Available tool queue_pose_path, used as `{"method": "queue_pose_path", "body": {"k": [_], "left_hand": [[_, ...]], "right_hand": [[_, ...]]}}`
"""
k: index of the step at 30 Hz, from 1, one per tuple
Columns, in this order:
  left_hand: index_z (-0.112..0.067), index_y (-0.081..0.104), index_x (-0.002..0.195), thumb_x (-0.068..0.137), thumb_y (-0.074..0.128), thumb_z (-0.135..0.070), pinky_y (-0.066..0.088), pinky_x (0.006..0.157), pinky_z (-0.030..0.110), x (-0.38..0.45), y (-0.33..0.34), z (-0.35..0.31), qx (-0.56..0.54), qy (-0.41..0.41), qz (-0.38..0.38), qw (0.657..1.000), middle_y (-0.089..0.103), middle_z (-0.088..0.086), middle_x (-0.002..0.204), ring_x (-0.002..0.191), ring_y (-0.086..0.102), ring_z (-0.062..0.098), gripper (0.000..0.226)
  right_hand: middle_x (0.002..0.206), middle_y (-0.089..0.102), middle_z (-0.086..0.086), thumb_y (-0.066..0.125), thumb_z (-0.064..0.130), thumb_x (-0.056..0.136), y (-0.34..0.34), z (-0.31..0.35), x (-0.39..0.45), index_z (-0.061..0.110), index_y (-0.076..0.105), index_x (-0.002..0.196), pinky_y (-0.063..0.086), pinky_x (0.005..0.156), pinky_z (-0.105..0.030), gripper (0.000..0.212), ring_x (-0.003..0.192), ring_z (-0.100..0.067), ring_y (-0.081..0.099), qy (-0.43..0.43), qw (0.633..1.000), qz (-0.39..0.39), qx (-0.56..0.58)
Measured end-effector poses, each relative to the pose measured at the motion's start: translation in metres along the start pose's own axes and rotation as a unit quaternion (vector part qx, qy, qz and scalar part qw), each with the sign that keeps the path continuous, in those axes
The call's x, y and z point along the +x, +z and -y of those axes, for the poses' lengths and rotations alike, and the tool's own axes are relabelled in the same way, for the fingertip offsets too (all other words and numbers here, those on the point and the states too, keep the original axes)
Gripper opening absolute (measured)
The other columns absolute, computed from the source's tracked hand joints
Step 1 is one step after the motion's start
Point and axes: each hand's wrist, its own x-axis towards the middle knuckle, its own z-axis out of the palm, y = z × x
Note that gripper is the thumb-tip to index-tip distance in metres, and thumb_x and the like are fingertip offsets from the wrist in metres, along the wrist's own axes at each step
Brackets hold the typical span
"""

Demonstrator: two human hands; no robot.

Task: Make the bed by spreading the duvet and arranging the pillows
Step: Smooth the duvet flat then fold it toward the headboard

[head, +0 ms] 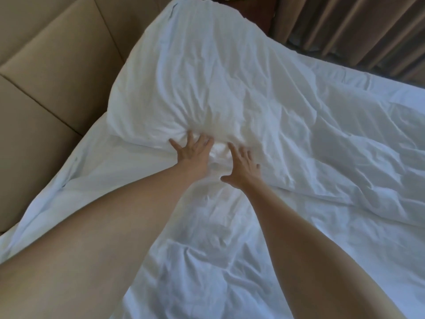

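Against the tan headboard (53, 72) at ten o'clock, the pillow (207, 72) lies on the duvet (230, 249), both the left hand (193, 150) and right hand (241, 166) spread flat pressing its near edge; best smooth outward evenly.

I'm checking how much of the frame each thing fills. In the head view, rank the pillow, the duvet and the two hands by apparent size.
1. duvet, largest
2. pillow
3. left hand and right hand, which look alike, so unranked
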Motion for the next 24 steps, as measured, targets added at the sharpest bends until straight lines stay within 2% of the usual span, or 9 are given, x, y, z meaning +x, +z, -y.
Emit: {"method": "queue_pose_path", "body": {"k": [3,5,8,10,12,15,17,20,24], "left_hand": [[-0.025,0.048,0.128,0.089,0.056,-0.011,0.023,0.104,0.069,0.014,-0.003,0.008,0.024,0.004,-0.056,0.998,0.046,-0.003,0.132,0.129,0.036,0.022,0.042],[-0.029,0.058,0.104,0.096,0.048,-0.012,0.028,0.100,0.056,0.021,-0.006,0.013,-0.031,0.013,-0.101,0.994,0.060,-0.004,0.114,0.115,0.047,0.020,0.022],[-0.027,0.060,0.108,0.102,0.038,-0.019,0.030,0.088,0.040,0.015,-0.018,0.022,-0.096,0.047,-0.137,0.985,0.067,0.000,0.102,0.102,0.056,0.023,0.024],[-0.020,0.059,0.116,0.105,0.033,-0.022,0.035,0.083,0.037,0.003,-0.024,0.036,-0.092,0.074,-0.162,0.980,0.069,0.005,0.102,0.096,0.062,0.027,0.029],[-0.016,0.060,0.114,0.106,0.027,-0.035,0.040,0.075,0.036,-0.015,-0.035,0.052,-0.066,0.089,-0.165,0.980,0.070,0.008,0.098,0.089,0.064,0.031,0.039],[-0.016,0.061,0.108,0.098,0.031,-0.060,0.038,0.070,0.035,-0.044,-0.054,0.078,-0.031,0.127,-0.103,0.986,0.066,0.008,0.096,0.088,0.062,0.031,0.055],[-0.017,0.058,0.101,0.087,0.042,-0.072,0.035,0.068,0.033,-0.065,-0.069,0.092,0.011,0.157,-0.071,0.985,0.063,0.007,0.095,0.082,0.058,0.028,0.059],[-0.015,0.059,0.101,0.087,0.049,-0.065,0.036,0.066,0.032,-0.098,-0.082,0.120,0.098,0.154,-0.047,0.982,0.063,0.006,0.099,0.084,0.059,0.026,0.053],[-0.016,0.058,0.114,0.091,0.053,-0.039,0.042,0.077,0.035,-0.151,-0.084,0.174,0.123,0.071,-0.003,0.990,0.062,0.007,0.112,0.102,0.060,0.028,0.032]], "right_hand": [[0.147,0.043,-0.002,0.070,0.034,0.086,0.015,0.000,0.017,0.032,0.021,0.151,0.033,0.111,-0.052,0.082,0.136,-0.026,0.040,0.003,0.999,-0.034,0.042],[0.132,0.057,-0.004,0.059,0.031,0.093,0.015,0.003,0.024,0.028,0.039,0.141,0.042,0.103,-0.044,0.052,0.124,-0.028,0.052,0.001,0.991,-0.095,0.096],[0.112,0.065,-0.008,0.041,0.031,0.102,0.005,0.014,0.020,0.018,0.057,0.120,0.043,0.083,-0.037,0.027,0.108,-0.032,0.059,0.000,0.984,-0.162,0.074],[0.102,0.066,-0.011,0.036,0.035,0.104,-0.004,0.026,0.004,0.014,0.057,0.106,0.037,0.073,-0.036,0.030,0.098,-0.035,0.060,-0.019,0.984,-0.177,0.024],[0.100,0.067,-0.014,0.032,0.044,0.104,-0.015,0.038,-0.017,0.013,0.056,0.098,0.034,0.072,-0.037,0.039,0.096,-0.037,0.061,-0.038,0.985,-0.167,-0.002],[0.100,0.067,-0.016,0.036,0.062,0.097,-0.024,0.049,-0.048,0.016,0.056,0.083,0.039,0.076,-0.039,0.052,0.098,-0.039,0.059,-0.018,0.990,-0.124,0.059],[0.090,0.067,-0.012,0.040,0.071,0.089,-0.029,0.063,-0.069,0.016,0.052,0.069,0.039,0.074,-0.037,0.060,0.095,-0.038,0.060,0.021,0.985,-0.111,0.127],[0.083,0.064,-0.008,0.043,0.072,0.086,-0.037,0.109,-0.102,0.016,0.051,0.063,0.042,0.074,-0.036,0.061,0.093,-0.036,0.061,0.019,0.983,-0.081,0.160],[0.098,0.067,-0.011,0.046,0.073,0.085,-0.031,0.172,-0.145,0.017,0.054,0.074,0.045,0.080,-0.037,0.057,0.098,-0.034,0.062,-0.019,0.988,-0.003,0.155]]}}
